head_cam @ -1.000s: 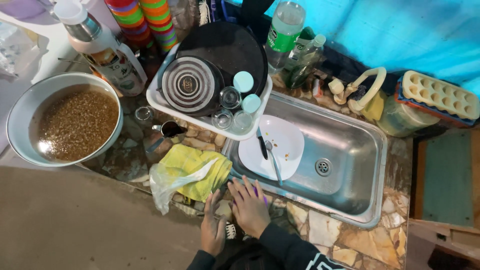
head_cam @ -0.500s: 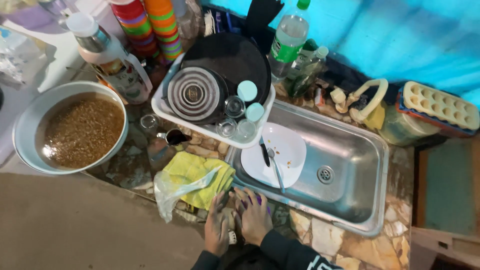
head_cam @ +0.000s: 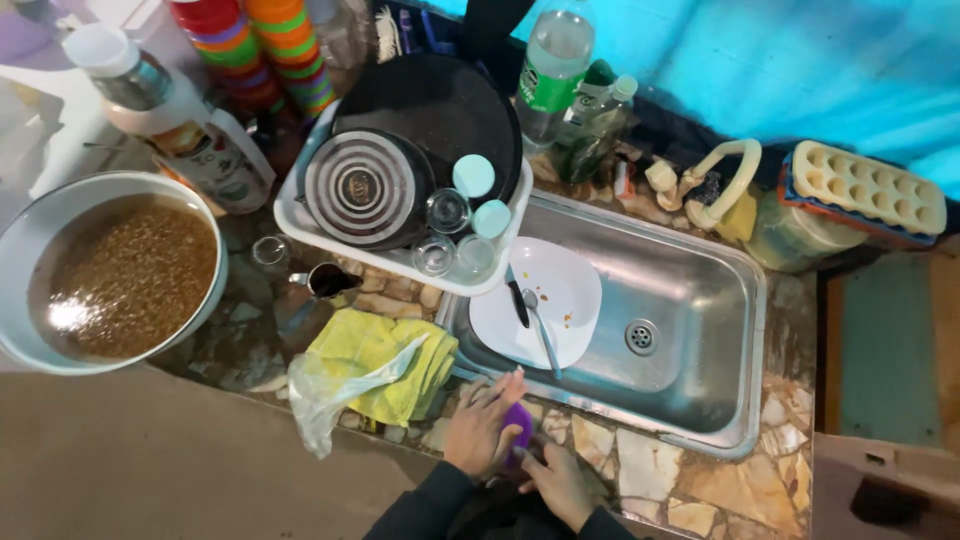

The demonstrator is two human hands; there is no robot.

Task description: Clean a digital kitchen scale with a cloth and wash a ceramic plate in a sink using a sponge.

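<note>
My left hand (head_cam: pixel 478 428) lies flat on the stone counter edge, fingers stretched toward the rim of the steel sink (head_cam: pixel 700 300). A small purple object (head_cam: pixel 518 432) sits against its thumb side. My right hand (head_cam: pixel 560 485) is just below it, with fingertips closed on the purple object's lower end. Both wrists wear dark sleeves. In the sink lies a white plate (head_cam: pixel 560 300) with a knife and a spoon on it.
A yellow cloth (head_cam: pixel 390 365) and a crumpled clear bag (head_cam: pixel 325 395) lie left of my hands. A white dish rack (head_cam: pixel 400 262) holds a dark pan, a lid and glasses. A metal bowl of brown grains in water (head_cam: pixel 120 275) stands far left. Bottles, stacked cups and an egg tray line the back.
The view has shifted. My hands have slid apart along the counter edge, and the purple object now shows between them.
</note>
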